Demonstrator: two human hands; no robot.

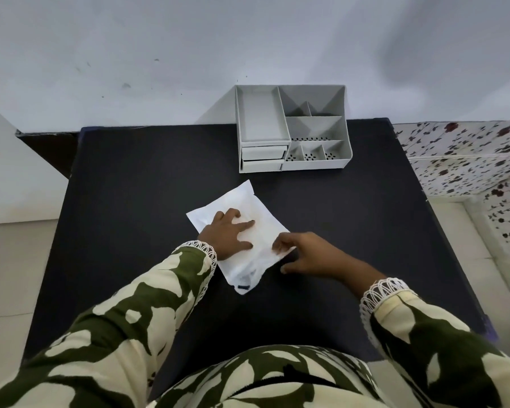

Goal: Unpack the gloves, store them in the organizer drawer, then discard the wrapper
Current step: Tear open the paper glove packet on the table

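Observation:
A flat white glove packet point(249, 201) lies at an angle in the middle of the black table point(136, 207). My left hand point(227, 232) rests flat on its left half with fingers spread. My right hand point(299, 254) pinches the packet's right corner between thumb and fingers. A grey desk organizer point(315, 163) stands at the table's far edge, with two small drawers point(262, 159) stacked at its lower left, both pushed in. The gloves themselves are hidden inside the packet.
A white wall rises behind the table. A cloth with a dark floral print point(465, 160) covers a surface to the right. Pale floor tiles point(9, 260) show on the left. The organizer's open top compartments look empty.

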